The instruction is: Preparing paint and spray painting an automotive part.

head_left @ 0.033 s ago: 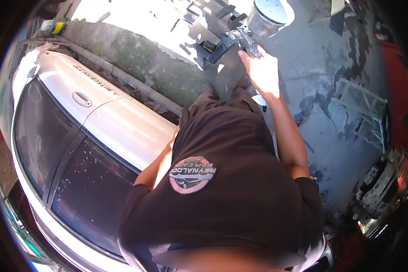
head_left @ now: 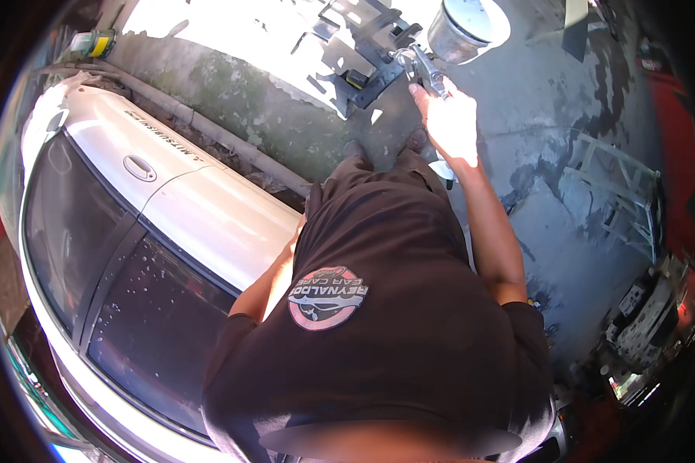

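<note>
My right hand [head_left: 452, 127], bleached by sunlight, is wrapped round the handle of a silver spray gun [head_left: 423, 65] held out ahead of me. A round metal cup [head_left: 454, 40] with a pale top is on the gun's right side. Something white with a dark tip [head_left: 445, 171] shows below my right wrist; I cannot make out what it is. My left forearm [head_left: 278, 274] reaches down between my shirt and a white car [head_left: 216, 216], and my body hides the left hand.
The car lines my left side, beside a pipe [head_left: 232, 143] on the ground. Dark parts [head_left: 363, 81] lie in sunlight beyond my feet. A metal stand [head_left: 618, 189] is at the right, with a cluttered pile [head_left: 645, 316] nearer. Something red [head_left: 672, 131] borders the far right.
My right hand and the spray gun have shifted slightly to the right. My left arm and the car look the same.
</note>
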Tool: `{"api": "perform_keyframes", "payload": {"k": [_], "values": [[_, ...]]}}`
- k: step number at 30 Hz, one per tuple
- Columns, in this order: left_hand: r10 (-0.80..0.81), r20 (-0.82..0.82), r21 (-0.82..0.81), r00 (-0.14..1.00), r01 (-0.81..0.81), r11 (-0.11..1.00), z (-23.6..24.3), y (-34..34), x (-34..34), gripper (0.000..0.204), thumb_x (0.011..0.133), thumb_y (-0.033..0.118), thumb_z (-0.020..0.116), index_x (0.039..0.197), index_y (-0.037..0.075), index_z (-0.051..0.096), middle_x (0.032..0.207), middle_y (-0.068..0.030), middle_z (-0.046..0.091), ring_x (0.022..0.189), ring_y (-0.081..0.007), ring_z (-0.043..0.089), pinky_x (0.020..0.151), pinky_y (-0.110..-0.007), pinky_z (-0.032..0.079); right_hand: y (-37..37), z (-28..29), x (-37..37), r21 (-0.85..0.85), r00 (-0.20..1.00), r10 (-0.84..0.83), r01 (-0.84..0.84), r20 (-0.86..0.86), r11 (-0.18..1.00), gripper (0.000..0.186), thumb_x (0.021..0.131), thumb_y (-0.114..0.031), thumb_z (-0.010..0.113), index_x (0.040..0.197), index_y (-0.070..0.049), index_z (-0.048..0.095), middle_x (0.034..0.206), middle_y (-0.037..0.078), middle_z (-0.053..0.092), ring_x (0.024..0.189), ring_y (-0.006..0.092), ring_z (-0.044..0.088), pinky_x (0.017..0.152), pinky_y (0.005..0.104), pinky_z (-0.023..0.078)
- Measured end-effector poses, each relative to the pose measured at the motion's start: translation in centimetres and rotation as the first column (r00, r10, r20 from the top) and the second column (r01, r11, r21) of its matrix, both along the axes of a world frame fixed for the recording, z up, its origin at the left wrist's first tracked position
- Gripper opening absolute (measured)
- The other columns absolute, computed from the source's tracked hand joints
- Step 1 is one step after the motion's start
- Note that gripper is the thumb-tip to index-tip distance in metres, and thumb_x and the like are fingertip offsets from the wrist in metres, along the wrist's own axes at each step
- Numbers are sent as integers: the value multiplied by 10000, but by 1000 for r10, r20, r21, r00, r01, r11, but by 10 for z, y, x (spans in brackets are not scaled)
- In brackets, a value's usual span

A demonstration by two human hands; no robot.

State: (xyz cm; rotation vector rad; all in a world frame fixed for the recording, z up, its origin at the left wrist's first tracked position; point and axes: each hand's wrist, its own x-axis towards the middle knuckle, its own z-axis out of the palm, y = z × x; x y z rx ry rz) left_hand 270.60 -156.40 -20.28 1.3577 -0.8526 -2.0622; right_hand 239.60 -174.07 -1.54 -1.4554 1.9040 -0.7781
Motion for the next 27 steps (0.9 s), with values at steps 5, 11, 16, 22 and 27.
{"api": "perform_keyframes", "payload": {"k": [5, 11, 16, 22, 27], "values": [[-74, 496, -318, 865, 260, 912, -35, 5, -9, 771, 858, 455, 756, 1469, 79, 474, 1453, -300, 402, 1323, -490, 431, 1084, -531, 389, -2, 0, -3, -28, 990, -44, 48, 138, 998, 332, 939, -258, 714, 1148, 0, 703, 747, 149, 687, 645, 265, 652, 672, 366, 538], [-201, 774, -266, 601, 596, 758, -37, -7, -16, 746, 858, 402, 757, 1475, 88, 477, 1380, -275, 448, 1188, -468, 484, 1019, -539, 388, -6, -6, 5, 142, 965, 97, -135, 243, 981, 421, 924, -307, 741, 1208, 1, 704, 820, 180, 731, 704, 234, 687, 716, 370, 545], [-215, 450, -549, 867, 459, 699, -22, -14, -12, 619, 948, 301, 679, 1476, 69, 455, 1414, -232, 487, 1294, -355, 507, 1066, -458, 426, -9, -20, 33, -86, 956, 264, -255, 125, 963, 370, 913, -245, 764, 1174, 12, 707, 846, 186, 737, 733, 278, 721, 695, 388, 542], [156, -196, 222, 968, -111, 969, -10, -22, -8, 536, 1052, 198, 543, 1532, 33, 370, 1504, -165, 511, 1395, -218, 507, 1129, -350, 426, -16, -15, 65, -67, 931, 340, -351, -134, 934, 357, 901, -192, 770, 1179, 21, 696, 982, 219, 741, 845, 353, 737, 758, 389, 564], [59, -61, 146, 996, -49, 988, -9, -22, 4, 536, 1056, 198, 537, 1535, 31, 364, 1508, -162, 510, 1393, -220, 510, 1129, -348, 428, -15, -1, 84, -272, 952, 239, -286, -191, 919, 332, 901, -187, 765, 1170, -2, 701, 945, 205, 732, 838, 347, 734, 740, 390, 563]]}}
